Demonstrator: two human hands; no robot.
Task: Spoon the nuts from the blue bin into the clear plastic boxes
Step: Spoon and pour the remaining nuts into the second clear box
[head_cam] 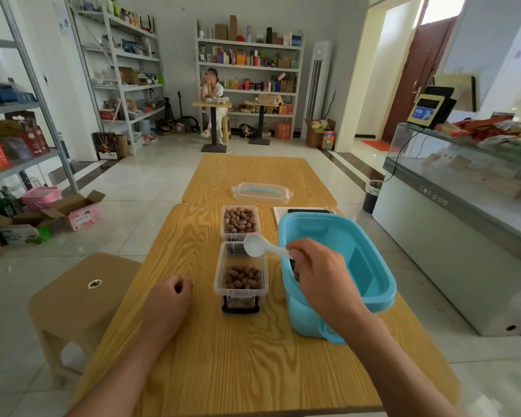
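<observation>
So the blue bin sits on the wooden table, and I'll place everything off that. The right hand is over the bin's near-left rim, fingers curled and pinching the handle of a white plastic spoon. The spoon's bowl sticks out to the left of the bin, hanging over the far end of the nearer clear plastic box, and it looks empty.

That nearer box is just left of the bin, with a layer of brown nuts piled toward its near end and a black latch at the front. The farther clear box is left of the bin's far corner, right behind the first one, and it's pretty much full of nuts. Can't see any nuts inside the bin from here, since the hand and wall cover the deep part.

The left hand rests on the table well to the left of the bin, fingers loosely curled under and holding nothing.

Beyond the bin, further up the table, there's a clear lid with a blue handle strip. Just behind the bin's far edge is a sheet of paper with a dark phone on it.
</observation>
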